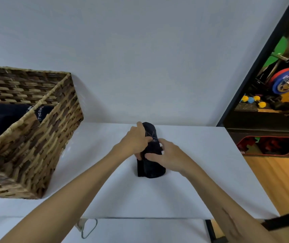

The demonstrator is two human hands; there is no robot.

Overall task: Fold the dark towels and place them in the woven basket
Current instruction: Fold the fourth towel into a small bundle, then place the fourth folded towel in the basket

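**Woven basket part filled, one towel in hand**

Wicker is seen at the far left, where the basket (pixel 35 137) stands on the white table (pixel 192 181), just against the wall. Dark folded cloth (pixel 3 116) with pale lettering is seen inside it, so at least one towel is judged to be already stowed; how many lie there cannot be told, since most of the inside is hidden by the near wall.

Toward the middle of the table, well apart from the basket, a dark towel (pixel 151 165) is held as a narrow, compact bundle, its near end resting on the table. The left hand (pixel 135 141) is laid on the bundle's left side, its fingers curled over the upper part. The right hand (pixel 164 155) is closed on the bundle's right side, with the thumb pressed across the front. The cloth is thus gripped from both sides.

The folding of this towel is judged to be nearly finished; its transfer leftward into the basket is not yet done. No further loose towels are seen on the table.
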